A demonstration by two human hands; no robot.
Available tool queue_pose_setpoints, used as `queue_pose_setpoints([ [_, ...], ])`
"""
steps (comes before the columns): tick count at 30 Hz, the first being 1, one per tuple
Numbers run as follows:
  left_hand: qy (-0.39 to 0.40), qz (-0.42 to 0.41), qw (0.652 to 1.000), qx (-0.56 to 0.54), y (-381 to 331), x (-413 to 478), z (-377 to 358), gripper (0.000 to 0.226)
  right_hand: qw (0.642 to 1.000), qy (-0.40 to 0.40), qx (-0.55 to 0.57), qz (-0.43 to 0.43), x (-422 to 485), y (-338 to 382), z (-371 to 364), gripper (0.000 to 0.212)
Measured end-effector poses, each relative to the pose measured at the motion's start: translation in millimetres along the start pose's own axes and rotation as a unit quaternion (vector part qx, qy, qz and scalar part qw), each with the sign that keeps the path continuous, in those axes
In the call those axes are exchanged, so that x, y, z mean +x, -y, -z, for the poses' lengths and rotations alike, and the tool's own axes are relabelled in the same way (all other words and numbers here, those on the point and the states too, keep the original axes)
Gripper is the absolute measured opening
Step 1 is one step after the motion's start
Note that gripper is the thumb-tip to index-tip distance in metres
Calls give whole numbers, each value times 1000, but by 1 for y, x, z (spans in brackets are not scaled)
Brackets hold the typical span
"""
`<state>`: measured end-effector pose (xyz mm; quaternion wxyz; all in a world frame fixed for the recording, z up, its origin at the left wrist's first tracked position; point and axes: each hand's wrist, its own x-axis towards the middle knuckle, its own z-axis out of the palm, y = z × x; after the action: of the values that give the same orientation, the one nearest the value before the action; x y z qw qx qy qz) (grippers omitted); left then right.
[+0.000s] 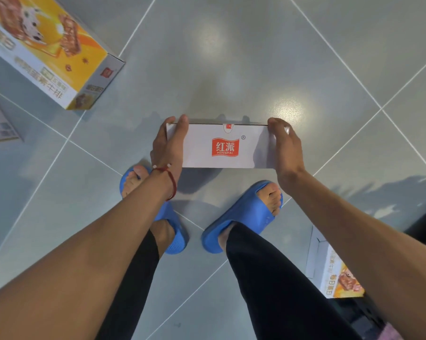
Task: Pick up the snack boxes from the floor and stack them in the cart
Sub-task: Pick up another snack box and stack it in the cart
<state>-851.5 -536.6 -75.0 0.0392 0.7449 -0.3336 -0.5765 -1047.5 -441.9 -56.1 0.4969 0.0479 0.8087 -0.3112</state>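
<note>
A white snack box (red logo on the face turned up) is grasped at both short ends: the left grip is curled round one, the right grip round the other. It is held over the tiled floor, just ahead of blue slippers. An orange snack box lies well apart, far left.
</note>
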Motion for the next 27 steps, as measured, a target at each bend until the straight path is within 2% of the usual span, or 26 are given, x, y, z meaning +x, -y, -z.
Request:
queue_pose_setpoints([
  [3,13,-3,1000,2,-18,-21,14,73,1000,3,17,10,-23,16,4,47],
  [7,17,-18,1000,-5,-54,-67,49,74,999,18,42,24,-76,47,12,55],
  [10,6,-35,999,-3,-88,-113,83,52,997,33,45,47,-131,83,16,64],
  [12,-26,-39,999,-4,-112,-143,109,30,996,43,37,69,-170,114,17,64],
  [13,-41,-33,999,-7,-123,-159,123,25,995,51,31,85,-190,130,17,62],
  [16,-64,-37,997,-38,-155,-209,172,36,987,85,20,136,-249,177,15,57],
  [18,-75,-42,995,-45,-172,-238,204,48,979,118,20,165,-286,207,10,45],
  [22,-80,-64,994,-48,-209,-295,268,53,965,144,-4,218,-367,261,0,32],
  [25,-57,-122,990,-31,-230,-339,318,41,956,155,-10,248,-425,289,-3,19],
  [27,-39,-152,986,-57,-233,-365,346,38,952,160,-11,260,-463,302,-5,20],
])
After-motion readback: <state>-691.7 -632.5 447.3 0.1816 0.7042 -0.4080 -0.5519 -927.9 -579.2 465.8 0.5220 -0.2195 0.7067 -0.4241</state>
